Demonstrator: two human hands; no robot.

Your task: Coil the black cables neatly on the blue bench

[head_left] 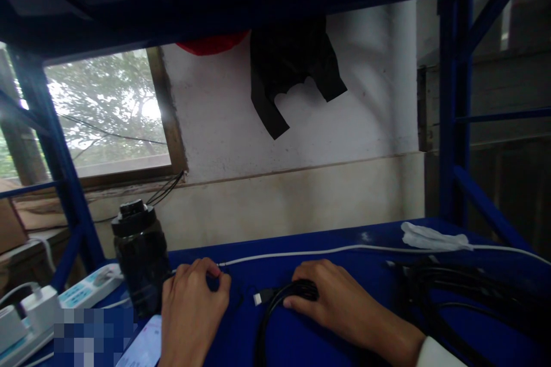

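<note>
My right hand (331,298) is closed around a coiled black USB cable (303,289). The cable's plug (263,296) sticks out to the left, its metal end facing my left hand, and a loop hangs down toward the front edge. My left hand (193,304) is curled, with thumb and forefinger almost meeting; whatever lies between them is too small or dark to make out. Both hands are over the blue shelf (232,327). More black cables (447,292) lie in a heap to the right of my right hand.
A dark bottle (141,258) stands left of my left hand, near a phone (142,344) and a white power strip (90,287) with chargers. Along the back runs a white cord (301,253), with a crumpled whitish piece (434,237) on it. Blue posts (457,97) frame the shelf.
</note>
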